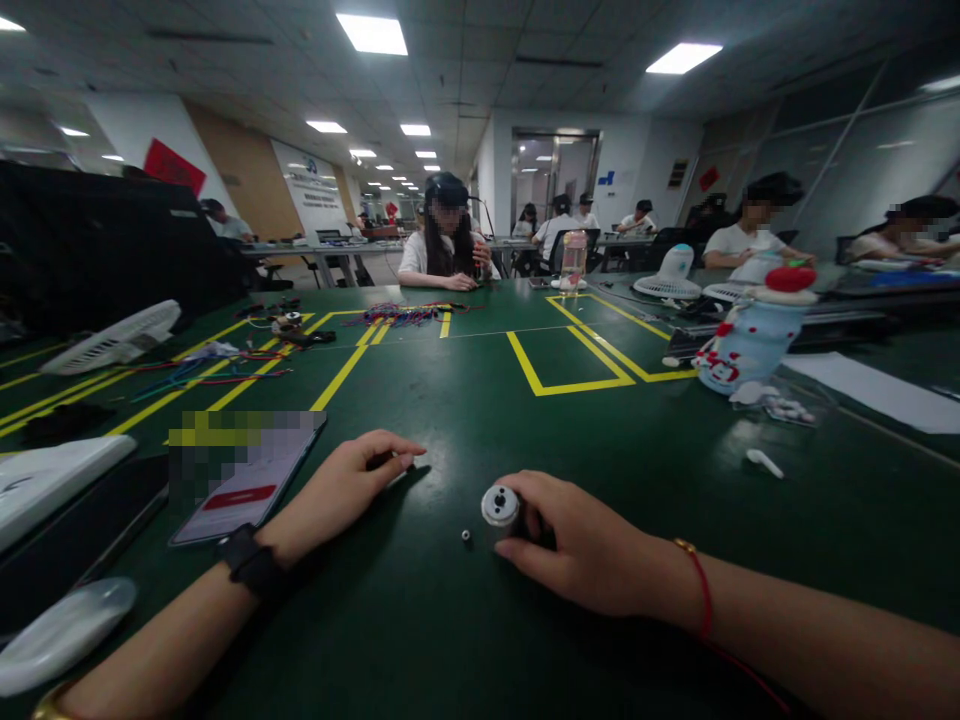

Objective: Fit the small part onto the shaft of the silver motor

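The dark green bench (465,640) with yellow tape lines fills the lower view, and both of the person's forearms rest on it. The right hand (577,550) lies near the middle, curled around a small white-capped cylindrical part (500,505) that stands upright on the bench; the thumb and fingers close on its far side, so only the round top with its dark centre shows. The left hand (345,490) lies just beside it to the left, palm down, fingers loosely bent with their tips pressed to the bench surface over something pale that is mostly hidden; whether it grips it I cannot tell. A black wristband (251,562) sits on the left wrist, a red string bracelet (701,590) on the right.

Left of the left hand lies a flat smartphone (247,490) with a red bar on its screen. A white earbud-like piece (765,462) lies well apart to the right. Between the two hands, just left of the cylinder, sits a tiny dark ring-shaped piece (466,536), touching neither hand.
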Demonstrator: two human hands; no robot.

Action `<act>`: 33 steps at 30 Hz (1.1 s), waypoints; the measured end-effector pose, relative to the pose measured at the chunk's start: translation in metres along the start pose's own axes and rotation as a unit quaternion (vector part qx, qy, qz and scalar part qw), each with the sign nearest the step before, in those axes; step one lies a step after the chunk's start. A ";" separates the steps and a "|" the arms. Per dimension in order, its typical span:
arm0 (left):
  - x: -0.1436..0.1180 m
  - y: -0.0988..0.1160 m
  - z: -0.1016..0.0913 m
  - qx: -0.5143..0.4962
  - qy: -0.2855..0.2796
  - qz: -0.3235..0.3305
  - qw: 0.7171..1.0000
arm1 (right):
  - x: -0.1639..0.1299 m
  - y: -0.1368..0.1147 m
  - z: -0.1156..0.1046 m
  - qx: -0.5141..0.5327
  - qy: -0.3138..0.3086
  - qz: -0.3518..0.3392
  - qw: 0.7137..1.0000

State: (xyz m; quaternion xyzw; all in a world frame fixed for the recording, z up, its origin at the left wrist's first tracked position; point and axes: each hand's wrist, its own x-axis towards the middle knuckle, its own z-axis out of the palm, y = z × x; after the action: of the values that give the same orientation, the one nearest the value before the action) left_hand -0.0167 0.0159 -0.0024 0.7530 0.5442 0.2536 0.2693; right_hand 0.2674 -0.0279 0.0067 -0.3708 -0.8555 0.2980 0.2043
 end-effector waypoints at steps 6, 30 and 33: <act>-0.003 0.008 0.000 0.013 -0.032 0.022 0.999 | 0.000 -0.001 0.000 0.004 0.001 -0.003 1.000; -0.029 0.084 0.034 -0.059 0.047 0.139 0.987 | 0.001 -0.003 0.003 -0.009 0.022 -0.039 0.999; -0.029 0.089 0.037 -0.043 0.028 0.131 0.990 | 0.001 -0.002 0.004 -0.012 0.020 -0.041 0.999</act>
State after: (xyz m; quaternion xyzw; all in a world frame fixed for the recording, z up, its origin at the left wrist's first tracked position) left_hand 0.0605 -0.0400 0.0289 0.7983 0.4364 0.3307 0.2506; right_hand 0.2631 -0.0295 0.0058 -0.3434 -0.8693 0.2718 0.2291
